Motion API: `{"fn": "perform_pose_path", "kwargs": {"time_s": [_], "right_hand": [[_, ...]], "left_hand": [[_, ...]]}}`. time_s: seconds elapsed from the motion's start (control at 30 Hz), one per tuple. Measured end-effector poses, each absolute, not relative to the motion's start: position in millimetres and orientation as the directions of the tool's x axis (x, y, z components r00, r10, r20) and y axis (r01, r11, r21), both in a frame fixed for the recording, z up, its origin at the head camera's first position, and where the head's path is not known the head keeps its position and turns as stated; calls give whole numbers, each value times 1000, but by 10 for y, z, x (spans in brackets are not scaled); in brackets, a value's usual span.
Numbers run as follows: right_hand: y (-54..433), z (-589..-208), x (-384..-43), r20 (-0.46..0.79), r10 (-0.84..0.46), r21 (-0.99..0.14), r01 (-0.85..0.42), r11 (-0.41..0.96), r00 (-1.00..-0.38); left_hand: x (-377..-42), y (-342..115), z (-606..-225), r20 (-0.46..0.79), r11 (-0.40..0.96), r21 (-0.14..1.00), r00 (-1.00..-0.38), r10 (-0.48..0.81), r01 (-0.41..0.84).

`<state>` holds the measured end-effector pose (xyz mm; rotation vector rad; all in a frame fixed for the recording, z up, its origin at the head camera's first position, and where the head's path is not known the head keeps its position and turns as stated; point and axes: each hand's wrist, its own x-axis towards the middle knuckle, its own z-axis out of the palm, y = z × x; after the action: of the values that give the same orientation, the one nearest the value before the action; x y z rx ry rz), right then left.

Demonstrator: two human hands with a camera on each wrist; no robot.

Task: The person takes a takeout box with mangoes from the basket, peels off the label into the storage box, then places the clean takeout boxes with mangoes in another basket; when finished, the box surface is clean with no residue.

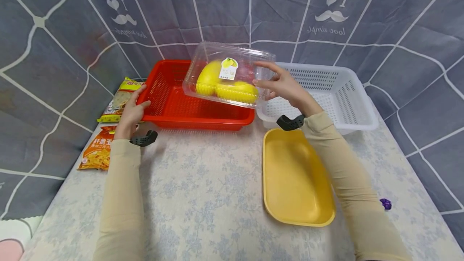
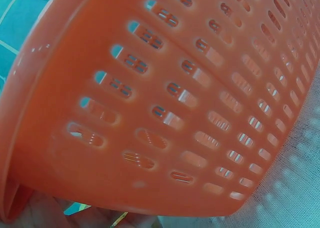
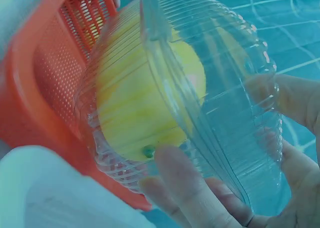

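Observation:
A clear plastic clamshell box [image 1: 221,81] is held tilted above the right part of the red basket [image 1: 195,123]. Yellow fruits [image 1: 237,92] and something reddish show through it, and a white label [image 1: 228,69] is on its lid. My right hand [image 1: 284,88] grips the box's right end; the right wrist view shows fingers [image 3: 185,188] and thumb spread around it. At the basket's left end, my left hand [image 1: 132,112] holds the rim. The basket's slotted wall [image 2: 165,113] fills most of the left wrist view, where the hand is largely hidden.
To the right stands a white basket [image 1: 357,104], partly behind my right hand. A yellow tray [image 1: 297,180] lies in front of it. Two snack bags, one yellow-green [image 1: 117,102] and one orange [image 1: 98,150], lie at the left. A small purple object [image 1: 386,204] sits far right.

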<state>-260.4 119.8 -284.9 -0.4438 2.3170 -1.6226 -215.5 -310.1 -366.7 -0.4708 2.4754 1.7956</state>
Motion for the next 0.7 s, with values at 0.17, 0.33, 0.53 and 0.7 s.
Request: {"fn": "perform_pose_path", "kwargs": {"time_s": [0.17,0.33,0.53,0.7], "right_hand": [[1472,-2820,-2357,-10,-374,-940,-119,320,-927],[1681,-2792,-2077,29,-379,-931,-163,326,-925],[1836,-2833,-1695,46,-431,-923,-203,325,-901],[1891,-2967,-1401,-11,-478,-933,-163,322,-879]], "left_hand": [[-2155,-3101,-3689,-205,283,923,-956,-209,-259],[-2143,-3110,-3681,-205,283,923,-956,-211,-261],[-2133,-3114,-3670,-218,262,926,-952,-213,-271],[-2139,-3106,-3671,-215,267,926,-954,-209,-267]]}}
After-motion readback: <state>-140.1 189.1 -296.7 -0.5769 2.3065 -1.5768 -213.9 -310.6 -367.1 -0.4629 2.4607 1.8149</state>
